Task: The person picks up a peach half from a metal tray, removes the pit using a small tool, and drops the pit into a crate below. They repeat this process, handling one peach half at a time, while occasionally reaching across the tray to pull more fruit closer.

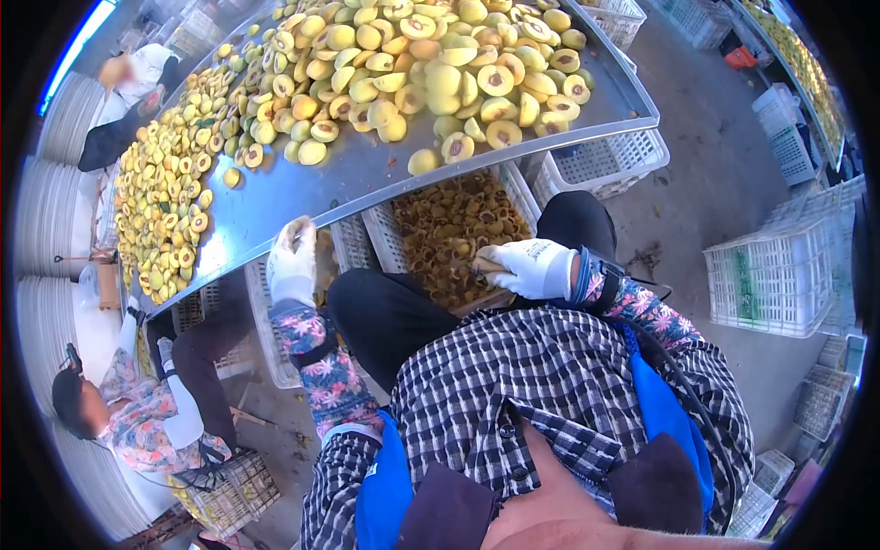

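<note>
My left hand (pixel 291 263), in a white glove, is at the metal table's (pixel 357 194) near edge. Its fingers are bent together, and what they hold, if anything, is hidden. My right hand (pixel 536 267), also gloved, is closed on a short tan tool handle (pixel 486 264) above a white crate (pixel 383 240). Brownish fruit pieces (pixel 458 220) fill that crate, which stands below the table edge between my knees. Halved yellow fruits (pixel 412 73), some with brown pits showing, are heaped on the table top.
At the left a person (pixel 151 403) sits on a crate (pixel 229 490) by the same table. Another person (pixel 137 78) is at its far left side. White crates (pixel 610 163) stand under the table's right end, with more crates (pixel 770 280) on the right floor.
</note>
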The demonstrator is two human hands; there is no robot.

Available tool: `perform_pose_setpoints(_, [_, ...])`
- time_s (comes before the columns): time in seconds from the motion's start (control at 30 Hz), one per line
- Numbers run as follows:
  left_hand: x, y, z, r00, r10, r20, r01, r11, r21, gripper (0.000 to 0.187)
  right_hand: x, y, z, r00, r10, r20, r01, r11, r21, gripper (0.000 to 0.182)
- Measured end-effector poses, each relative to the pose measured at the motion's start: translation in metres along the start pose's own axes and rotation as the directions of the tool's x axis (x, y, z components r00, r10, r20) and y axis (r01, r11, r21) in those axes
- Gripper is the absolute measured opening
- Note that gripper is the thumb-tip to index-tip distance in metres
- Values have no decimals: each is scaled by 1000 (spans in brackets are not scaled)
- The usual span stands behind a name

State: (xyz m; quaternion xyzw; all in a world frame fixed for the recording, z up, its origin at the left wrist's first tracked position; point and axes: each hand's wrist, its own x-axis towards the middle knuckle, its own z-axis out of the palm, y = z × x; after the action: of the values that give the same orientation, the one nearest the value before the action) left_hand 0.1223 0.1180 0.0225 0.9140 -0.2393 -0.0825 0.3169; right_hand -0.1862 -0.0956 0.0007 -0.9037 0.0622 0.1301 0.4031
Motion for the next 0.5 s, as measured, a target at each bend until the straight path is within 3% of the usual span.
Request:
perform_pose_setpoints(0.07, [-8, 4, -5, 975, 171, -142, -87, 882, 463, 41, 2, 6, 15, 1000, 8, -23, -8, 1000, 3, 44])
perform_pose_setpoints(0.13, [15, 13, 9, 965, 261, 13, -257, 939, 229, 42, 7, 5, 18, 998, 23, -55, -23, 1000, 0, 46])
perform_pose_setpoints(0.2, [27, 52, 41, 951, 272, 148, -272, 962, -24, 41, 11, 1, 17, 999, 46, 20, -46, 999, -21, 49])
perform_pose_setpoints(0.27, [38, 92, 73, 887, 381, 262, -422, 898, 122, 47, 13, 8, 23, 999, -14, -29, 14, 1000, -6, 48])
perform_pose_setpoints(0.33, [50, 116, 108, 863, 325, 386, -416, 892, 178, 57, 13, 7, 23, 999, -37, -18, 36, 999, -7, 49])
perform_pose_setpoints(0.4, [56, 137, 128, 848, 147, 508, -340, 888, 309, 67, 10, 9, 24, 998, -46, -31, 46, 999, 16, 49])
perform_pose_setpoints(0.47, [67, 144, 143, 866, 51, 497, -316, 826, 466, 69, 6, 15, 28, 995, -78, -67, 82, 995, 57, 49])
perform_pose_setpoints(0.5, [72, 144, 147, 866, 57, 498, -320, 828, 461, 69, 3, 13, 25, 997, -59, -48, 62, 996, 61, 49])
